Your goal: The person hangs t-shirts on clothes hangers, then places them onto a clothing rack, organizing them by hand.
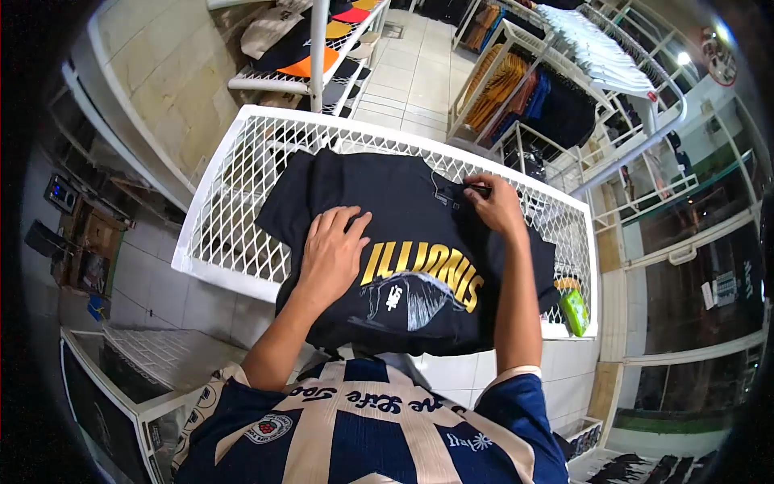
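A black T-shirt [395, 194] with yellow lettering and a white-and-grey print lies spread on a white metal mesh table [234, 230]. My left hand [332, 246] rests flat on the shirt's chest, its fingers stretched and slightly apart. At the collar, my right hand [498, 208] has its thumb and fingers closed on a fold of the black fabric. A thin string with a dark tag [443, 196] lies by the neckline, just left of my right hand. The shirt's lower edge hangs near my body.
A bright green packet [575, 312] lies at the table's right end. Shelves with caps [310, 62] stand beyond it at upper left. Racks of hanging clothes [496, 85] and white hangers [601, 52] are at upper right. Glass doors [693, 298] line the right side.
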A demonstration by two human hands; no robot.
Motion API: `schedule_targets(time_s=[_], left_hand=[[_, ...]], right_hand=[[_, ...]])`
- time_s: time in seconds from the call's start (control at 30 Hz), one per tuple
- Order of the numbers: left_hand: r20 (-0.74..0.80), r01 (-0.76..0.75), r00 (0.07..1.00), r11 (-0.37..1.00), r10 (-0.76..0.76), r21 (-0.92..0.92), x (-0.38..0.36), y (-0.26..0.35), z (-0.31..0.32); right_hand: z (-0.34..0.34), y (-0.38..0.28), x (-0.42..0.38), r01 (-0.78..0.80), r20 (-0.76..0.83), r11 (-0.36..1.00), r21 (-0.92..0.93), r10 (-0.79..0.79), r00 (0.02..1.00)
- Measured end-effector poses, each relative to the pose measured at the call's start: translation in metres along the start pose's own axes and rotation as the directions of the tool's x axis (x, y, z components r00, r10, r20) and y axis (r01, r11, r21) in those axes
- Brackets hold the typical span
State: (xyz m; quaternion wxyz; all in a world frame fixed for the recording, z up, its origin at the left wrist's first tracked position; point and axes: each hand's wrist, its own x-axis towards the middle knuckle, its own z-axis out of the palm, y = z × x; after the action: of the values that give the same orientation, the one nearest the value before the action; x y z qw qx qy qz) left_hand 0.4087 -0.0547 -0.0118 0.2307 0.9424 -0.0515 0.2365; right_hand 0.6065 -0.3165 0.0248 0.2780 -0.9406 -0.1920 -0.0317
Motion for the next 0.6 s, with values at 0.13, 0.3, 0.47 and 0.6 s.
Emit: schedule_targets(time_s=[0.13,0.3,0.47,0.6], left_hand=[[0.033,0.030,0.999,0.998,-0.032,0.052,0.004,0.004,0.001],[0.049,0.090,0.994,0.991,-0.096,0.099,0.008,0.001,0.009],[0.094,0.115,0.988,0.990,-0.122,0.076,0.007,-0.001,0.011],[0.053,0.121,0.991,0.990,-0.125,0.072,0.008,0.002,0.011]], right_hand=[[0.006,0.000,0.014,0.198,0.000,0.943,-0.266,-0.205,0.979],[0.041,-0.039,0.027,0.074,0.204,0.936,-0.345,-0.002,0.979],[0.042,-0.033,0.038,0.125,0.254,0.936,-0.328,-0.040,0.966],[0.029,-0.037,0.040,0.108,0.202,0.971,-0.213,-0.064,0.977]])
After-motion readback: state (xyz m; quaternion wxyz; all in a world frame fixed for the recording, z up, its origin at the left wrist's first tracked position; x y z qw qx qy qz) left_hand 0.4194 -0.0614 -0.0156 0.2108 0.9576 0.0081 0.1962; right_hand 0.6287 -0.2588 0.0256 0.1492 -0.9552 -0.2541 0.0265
